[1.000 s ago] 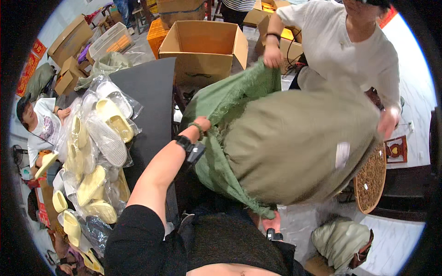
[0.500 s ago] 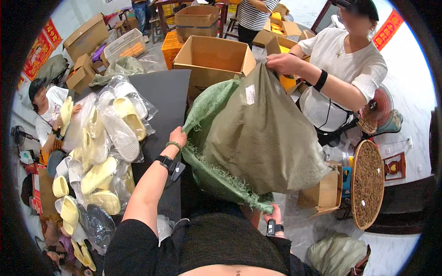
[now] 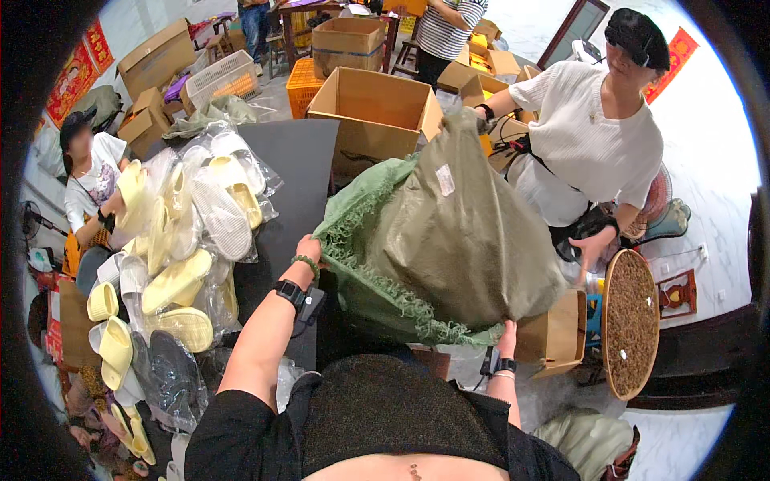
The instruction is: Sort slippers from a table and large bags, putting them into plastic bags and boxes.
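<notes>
My left hand [image 3: 309,250] is closed on the frayed edge of a green woven sack [image 3: 353,216]. Lower right, my right hand [image 3: 507,340] grips the same edge at its other end, close against a full grey-brown woven sack [image 3: 457,232]. That bulging sack lies partly inside the spread mouth of the green one; its underside is hidden. A co-worker in a white top [image 3: 589,136] stands across from me, one hand at the grey-brown sack's gathered top and the other hand [image 3: 593,244] free beside it with fingers spread.
Pale yellow and white slippers [image 3: 184,280], many in clear bags, cover the dark table [image 3: 293,172] at left. Another person [image 3: 96,172] handles slippers there. A large open carton [image 3: 373,120] stands beyond the sacks. A round woven tray [image 3: 634,321] and a smaller carton [image 3: 557,333] are at right.
The co-worker's one arm has dropped from the sack's top toward the round tray. The green edge has been drawn further around the grey-brown sack, and my right hand has moved up and right.
</notes>
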Action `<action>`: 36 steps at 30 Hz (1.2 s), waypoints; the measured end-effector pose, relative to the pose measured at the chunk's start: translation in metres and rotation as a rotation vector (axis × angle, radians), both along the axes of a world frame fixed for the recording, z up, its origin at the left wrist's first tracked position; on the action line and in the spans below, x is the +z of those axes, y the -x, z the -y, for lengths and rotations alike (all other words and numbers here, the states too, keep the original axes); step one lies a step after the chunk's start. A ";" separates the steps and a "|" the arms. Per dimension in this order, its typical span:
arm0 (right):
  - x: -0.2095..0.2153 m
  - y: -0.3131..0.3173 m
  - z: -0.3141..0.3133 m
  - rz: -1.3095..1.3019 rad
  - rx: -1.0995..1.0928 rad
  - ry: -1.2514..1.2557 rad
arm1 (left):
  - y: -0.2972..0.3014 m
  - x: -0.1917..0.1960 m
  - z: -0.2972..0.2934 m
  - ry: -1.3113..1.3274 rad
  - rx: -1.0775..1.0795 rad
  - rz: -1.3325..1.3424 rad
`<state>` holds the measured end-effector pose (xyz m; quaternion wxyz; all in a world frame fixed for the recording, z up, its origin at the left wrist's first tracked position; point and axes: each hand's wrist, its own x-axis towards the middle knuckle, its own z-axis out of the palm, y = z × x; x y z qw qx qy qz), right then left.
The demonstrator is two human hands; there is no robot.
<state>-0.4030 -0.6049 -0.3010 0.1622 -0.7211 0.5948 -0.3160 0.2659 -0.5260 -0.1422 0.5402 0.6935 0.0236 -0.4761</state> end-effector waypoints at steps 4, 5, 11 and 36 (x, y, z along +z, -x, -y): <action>0.074 -0.087 -0.011 0.576 -0.183 -0.529 | -0.004 -0.008 -0.011 -0.134 -0.170 0.225; 0.113 -0.124 -0.020 0.574 -0.184 -0.657 | -0.017 -0.018 -0.029 -0.165 -0.214 0.272; 0.164 -0.158 -0.052 0.683 -0.277 -0.866 | -0.019 -0.009 -0.037 -0.136 -0.150 0.350; 0.221 -0.171 -0.069 0.915 -0.110 -0.556 | -0.051 -0.031 -0.041 0.102 0.158 0.232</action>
